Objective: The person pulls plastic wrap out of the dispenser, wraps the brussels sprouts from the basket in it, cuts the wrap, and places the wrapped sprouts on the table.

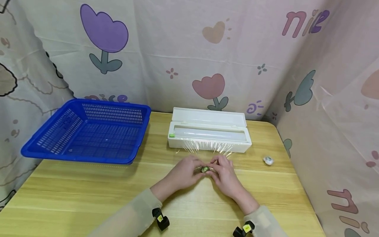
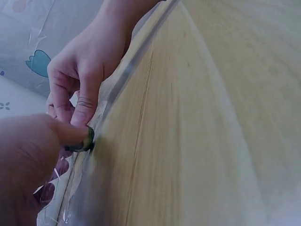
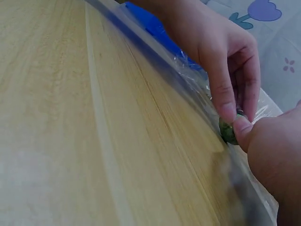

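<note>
A small dark green, glossy lump (image 1: 205, 169) lies between my two hands, with clear cling film about it. My left hand (image 1: 186, 171) pinches it from the left with thumb and fingers. From the right, my right hand (image 1: 226, 176) pinches its other side; the thumbs almost meet in the right wrist view, where the green lump (image 3: 227, 132) shows below them. Behind the hands, stretched film (image 1: 207, 145) runs in creases back to a white cling film dispenser (image 1: 210, 144), whose lid stands up. Which exact kind the lump is cannot be told.
A blue plastic basket (image 1: 134, 160) stands at the back left of the wooden table (image 1: 88, 194). To the right lies a small whitish, shiny lump (image 1: 268, 160). Patterned cloth (image 1: 165, 39) hangs behind and at both sides.
</note>
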Motion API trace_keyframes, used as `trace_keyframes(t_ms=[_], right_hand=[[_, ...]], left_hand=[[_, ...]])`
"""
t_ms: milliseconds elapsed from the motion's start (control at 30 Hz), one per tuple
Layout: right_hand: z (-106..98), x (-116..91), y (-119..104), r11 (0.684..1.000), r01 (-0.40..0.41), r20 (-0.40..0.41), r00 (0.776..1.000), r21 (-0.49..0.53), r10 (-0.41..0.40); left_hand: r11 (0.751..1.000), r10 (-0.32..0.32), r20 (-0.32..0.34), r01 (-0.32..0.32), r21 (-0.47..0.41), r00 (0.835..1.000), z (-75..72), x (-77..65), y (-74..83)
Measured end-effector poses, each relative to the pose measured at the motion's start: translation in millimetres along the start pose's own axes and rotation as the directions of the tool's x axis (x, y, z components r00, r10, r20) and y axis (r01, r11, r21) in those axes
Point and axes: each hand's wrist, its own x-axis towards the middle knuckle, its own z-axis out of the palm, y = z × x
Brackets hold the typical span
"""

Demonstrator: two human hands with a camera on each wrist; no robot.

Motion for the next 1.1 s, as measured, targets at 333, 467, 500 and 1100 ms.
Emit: trace_keyframes(t_ms=[333,467,500,1100], right_hand=[[2,3,1,1.0,-0.023,-0.044,0.999,0.015,0.023],[1,5,2,1.0,0.022,-0.069,0.997,0.023,-0.02],[1,6,2,1.0,0.027,-0.066,0.997,0.014,-0.026],[8,19,4,0.981,0.014,-0.036,0.999,-0.192,-0.022]], left_hand=[[0.998,-0.055,0.046,0.054,0.04,0.997,-1.5,4.6,0.2],[0.997,-0.055,0.053,0.052,0.058,0.997,-1.6,5.8,-1.1],[0.997,-0.056,0.057,0.052,0.064,0.997,-1.4,5.9,-1.7],[0.976,0.011,-0.061,0.002,0.217,0.998,-1.3,6.2,-6.7]])
